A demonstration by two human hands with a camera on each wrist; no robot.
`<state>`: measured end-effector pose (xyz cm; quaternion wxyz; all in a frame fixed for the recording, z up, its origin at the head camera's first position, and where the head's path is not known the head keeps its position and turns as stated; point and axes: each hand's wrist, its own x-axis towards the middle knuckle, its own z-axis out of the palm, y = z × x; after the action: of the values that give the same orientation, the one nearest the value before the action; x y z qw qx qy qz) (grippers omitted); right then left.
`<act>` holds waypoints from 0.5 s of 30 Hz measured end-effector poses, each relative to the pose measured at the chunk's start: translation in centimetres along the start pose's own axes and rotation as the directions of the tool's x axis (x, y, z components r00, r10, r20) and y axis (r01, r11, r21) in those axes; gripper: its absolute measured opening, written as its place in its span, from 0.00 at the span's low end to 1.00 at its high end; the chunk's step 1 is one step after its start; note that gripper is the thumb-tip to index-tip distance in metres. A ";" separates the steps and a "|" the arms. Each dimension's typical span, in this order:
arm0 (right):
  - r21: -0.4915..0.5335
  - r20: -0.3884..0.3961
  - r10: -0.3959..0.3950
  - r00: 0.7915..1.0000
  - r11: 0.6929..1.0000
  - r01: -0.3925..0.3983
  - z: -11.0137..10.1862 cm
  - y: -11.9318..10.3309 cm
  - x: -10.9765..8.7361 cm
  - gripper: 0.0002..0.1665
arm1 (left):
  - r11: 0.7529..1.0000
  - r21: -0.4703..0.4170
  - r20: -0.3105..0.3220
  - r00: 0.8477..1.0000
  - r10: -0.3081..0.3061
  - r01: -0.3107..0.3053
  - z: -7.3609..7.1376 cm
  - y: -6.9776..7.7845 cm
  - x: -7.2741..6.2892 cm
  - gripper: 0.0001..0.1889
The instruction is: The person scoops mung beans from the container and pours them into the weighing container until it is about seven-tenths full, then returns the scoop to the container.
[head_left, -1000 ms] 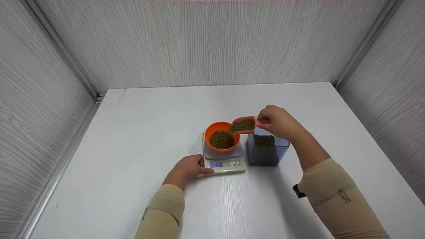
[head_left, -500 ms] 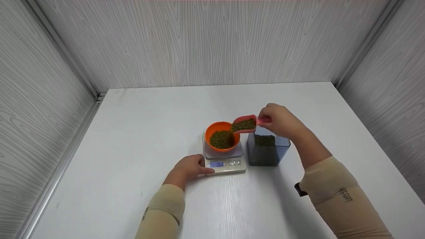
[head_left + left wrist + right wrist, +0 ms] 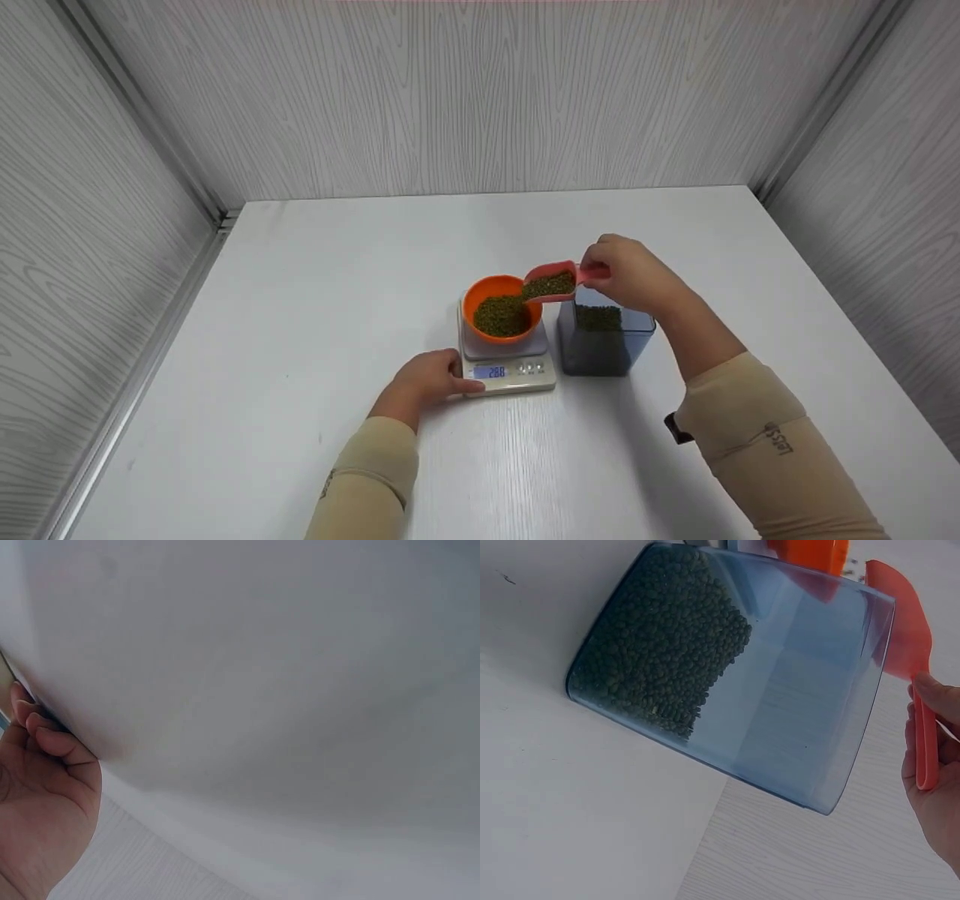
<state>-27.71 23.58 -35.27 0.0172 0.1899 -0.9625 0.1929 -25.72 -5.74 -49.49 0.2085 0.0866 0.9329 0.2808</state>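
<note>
1. On the head feed I'm seeing the right hand [image 3: 630,277] sitting slightly lower and nearer the bowl [image 3: 487,286] than half a second ago, its grip pinching the handle [image 3: 925,746] of the red scoop [image 3: 547,268].
2. The scoop is hanging at the bowl's 2 o'clock, its lip reaching over the orange rim; I'm not making out whether they are touching.
3. The display [image 3: 490,372] is now seeming to read 288, where it was seeming to show 268; the digits are small, so I'm trusting them loosely.
4. I'm taking that as the transfer progressing but unfinished, since beans [image 3: 550,286] are lying in the scoop.
5. The bowl is standing on the scale [image 3: 525,383], partly filled with beans.
6. At the bowl's 8 o'clock the left hand [image 3: 427,375] is grasping the scale's near corner, thumb lying on the front edge; I'm suspecting that pressure there could be skewing the number.
7. The tub [image 3: 592,358] is standing on the surface [image 3: 337,285] around 4 o'clock, just beside the scale, holding more beans.
</note>
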 end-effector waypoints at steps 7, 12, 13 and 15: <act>-0.005 0.004 -0.003 1.000 1.000 0.003 0.3 -0.4 0.2 0.07 | 1.000 -0.006 0.005 1.000 0.004 -0.004 -0.1 0.0 -0.1 0.24; -0.003 0.021 -0.004 1.000 1.000 0.004 0.4 -0.9 0.5 0.07 | 1.000 -0.014 0.008 1.000 0.001 -0.001 -0.1 -0.1 0.0 0.24; -0.005 0.025 -0.004 1.000 1.000 0.004 0.4 -1.0 0.6 0.06 | 1.000 -0.013 0.008 1.000 0.000 0.000 -0.1 -0.1 0.0 0.24; -0.012 0.033 -0.008 0.999 1.000 0.008 0.5 -1.3 0.7 0.06 | 1.000 -0.011 0.007 1.000 0.001 -0.001 -0.1 0.0 0.1 0.24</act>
<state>-27.86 22.06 -35.18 0.0031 0.1967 -0.9631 0.1838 -25.81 -5.81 -49.46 0.2122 0.0870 0.9305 0.2856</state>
